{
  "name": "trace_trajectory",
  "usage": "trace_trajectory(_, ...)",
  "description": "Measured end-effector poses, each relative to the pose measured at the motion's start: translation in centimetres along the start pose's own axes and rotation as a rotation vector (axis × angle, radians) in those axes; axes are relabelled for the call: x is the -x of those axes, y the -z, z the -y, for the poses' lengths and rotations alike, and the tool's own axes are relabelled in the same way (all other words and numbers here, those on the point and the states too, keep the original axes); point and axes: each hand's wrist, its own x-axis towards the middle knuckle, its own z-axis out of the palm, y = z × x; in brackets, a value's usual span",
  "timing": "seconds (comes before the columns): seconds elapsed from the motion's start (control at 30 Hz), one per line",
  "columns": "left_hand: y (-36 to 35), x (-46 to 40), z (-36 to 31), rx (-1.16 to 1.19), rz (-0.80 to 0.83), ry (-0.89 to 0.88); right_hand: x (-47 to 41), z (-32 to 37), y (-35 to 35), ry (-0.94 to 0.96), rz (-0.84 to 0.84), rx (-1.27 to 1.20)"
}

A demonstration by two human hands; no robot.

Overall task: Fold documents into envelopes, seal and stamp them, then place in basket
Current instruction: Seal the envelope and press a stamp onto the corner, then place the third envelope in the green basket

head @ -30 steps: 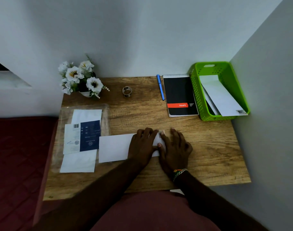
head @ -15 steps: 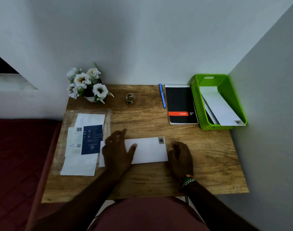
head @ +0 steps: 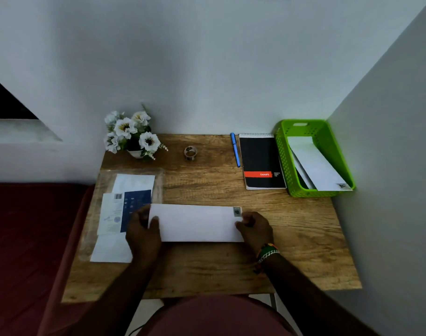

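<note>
A white envelope (head: 197, 223) is being held at both short ends, low over the middle of the wooden bench (head: 292, 251); whether its underside is touching the wood cannot be told. The left hand (head: 142, 232) is being curled round the left end, with the thumb lying on the top face and the fingers tucked behind the edge, so this grip is being kept closed on the envelope. The right hand (head: 255, 227) is being closed on the right end in the same manner, just below the stamp (head: 237, 211) that is being carried in the envelope's far right corner. A beaded bracelet (head: 267, 252) is being worn on the right wrist.

A stack of papers (head: 124, 212), one with a dark blue panel and a barcode, is being kept inside a clear plastic sleeve (head: 158, 180) at the left of the bench, partly under the left hand. Further envelopes (head: 316, 166) are being held, leaning, in the green basket (head: 283, 161) at the far right corner, one showing a stamp at its near end. A black spiral notepad (head: 261, 161) is lying just beside the basket, with a blue pen (head: 235, 149) alongside it. A small roll of tape (head: 190, 152) and a pot of white flowers (head: 132, 132) are standing near the far edge.
</note>
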Motion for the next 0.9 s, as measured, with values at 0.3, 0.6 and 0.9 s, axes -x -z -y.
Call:
trace_trajectory(0.3,-0.6,-1.2,-11.3,0.373,0.531,0.205,-0.7,-0.4,2.8,-0.005,0.029,-0.250)
trace_trajectory(0.6,-5.9,0.0,-21.9,0.511,0.936,0.034,0.3,-1.9,8.4,-0.034,0.259,-0.687)
trace_trajectory(0.9,-15.9,-1.5,-24.6,0.254,0.875,-0.051,1.2,-3.9,15.7,0.077,-0.089,-0.766)
